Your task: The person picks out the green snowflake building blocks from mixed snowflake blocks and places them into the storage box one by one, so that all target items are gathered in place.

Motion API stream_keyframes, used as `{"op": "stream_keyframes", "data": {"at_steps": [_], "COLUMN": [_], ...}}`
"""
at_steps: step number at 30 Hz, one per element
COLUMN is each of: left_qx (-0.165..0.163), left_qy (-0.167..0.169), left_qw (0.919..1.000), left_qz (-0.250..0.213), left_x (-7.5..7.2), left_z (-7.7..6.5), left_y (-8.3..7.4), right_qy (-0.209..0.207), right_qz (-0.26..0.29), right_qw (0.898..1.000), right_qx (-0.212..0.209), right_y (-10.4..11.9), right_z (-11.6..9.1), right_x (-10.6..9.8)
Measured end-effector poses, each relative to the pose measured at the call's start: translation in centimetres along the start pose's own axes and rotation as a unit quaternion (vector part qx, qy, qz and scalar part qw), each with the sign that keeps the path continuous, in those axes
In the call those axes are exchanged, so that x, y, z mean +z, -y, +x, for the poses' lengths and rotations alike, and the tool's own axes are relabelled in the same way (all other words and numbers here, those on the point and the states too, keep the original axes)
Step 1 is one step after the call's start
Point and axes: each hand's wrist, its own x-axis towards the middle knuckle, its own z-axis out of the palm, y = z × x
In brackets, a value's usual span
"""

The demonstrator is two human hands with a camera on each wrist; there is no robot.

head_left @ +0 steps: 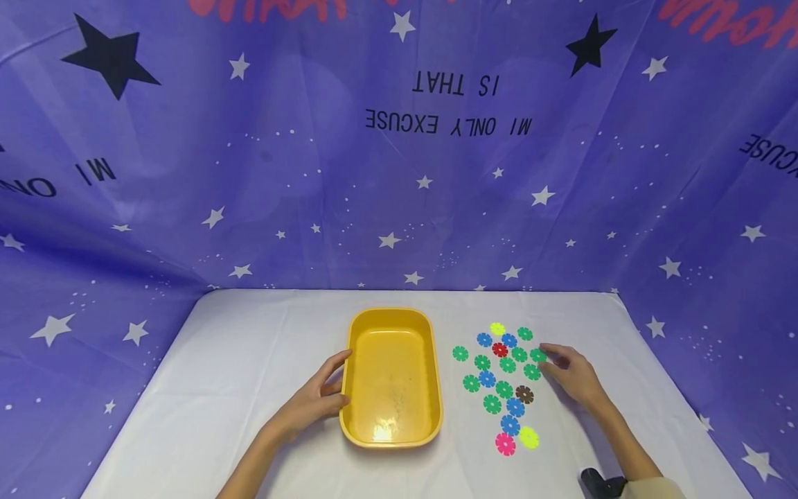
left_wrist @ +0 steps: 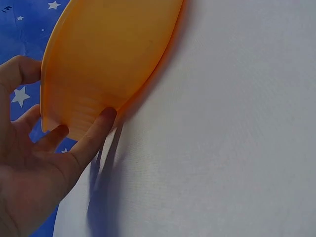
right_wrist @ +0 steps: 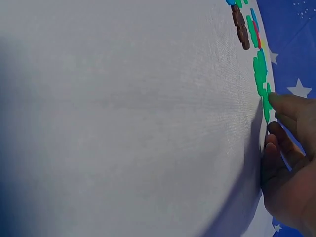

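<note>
A yellow tray (head_left: 393,444) stands in the middle of the white tabletop. At its left side, my left hand (head_left: 312,398) touches the outer wall with spread fingers and thumb; the left wrist view shows fingertips against the wall of the tray (left_wrist: 113,49). To the right of the tray, my right hand (head_left: 573,374) is at the edge of a group of flat notched plastic discs. Its index finger and thumb reach a green disc (head_left: 537,355), apart from each other. In the right wrist view a fingertip is right at a green disc (right_wrist: 266,106).
Several discs lie loose beside the tray, among them a brown disc (head_left: 524,394), a red disc (head_left: 500,350) and a pink disc (head_left: 506,444). A black object (head_left: 600,483) is near the right forearm. A purple star-printed cloth (head_left: 399,173) hangs behind the table.
</note>
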Motion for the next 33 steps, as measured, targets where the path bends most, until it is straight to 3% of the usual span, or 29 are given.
{"op": "stream_keyframes", "data": {"at_steps": [7,15,21,25,29,33], "left_qx": [-0.009,-0.013,-0.012,-0.007,-0.005,-0.006], "left_qy": [0.002,0.001,-0.003,0.002,0.003,0.001], "left_qw": [0.9999,0.9999,0.9999,1.0000,1.0000,1.0000], "left_qz": [-0.004,-0.004,-0.001,-0.005,-0.007,-0.007], "left_x": [0.0,0.0,0.0,0.0,0.0,0.0], "left_z": [0.0,0.0,-0.1,0.0,-0.1,-0.1], "left_y": [-0.1,-0.2,-0.2,-0.2,-0.2,-0.2], "right_qy": [0.007,0.049,0.059,0.032,0.032,0.065], "right_qz": [-0.025,-0.029,0.012,0.041,0.106,0.191], "right_qw": [1.000,0.998,0.997,0.998,0.994,0.979], "right_qx": [-0.007,0.001,0.040,0.024,-0.010,-0.041], "right_y": [0.0,0.8,1.1,2.2,5.0,8.8], "right_z": [0.8,1.9,2.0,1.3,0.3,-0.7], "right_x": [0.2,-0.4,-0.9,-1.0,-0.6,0.4]}}
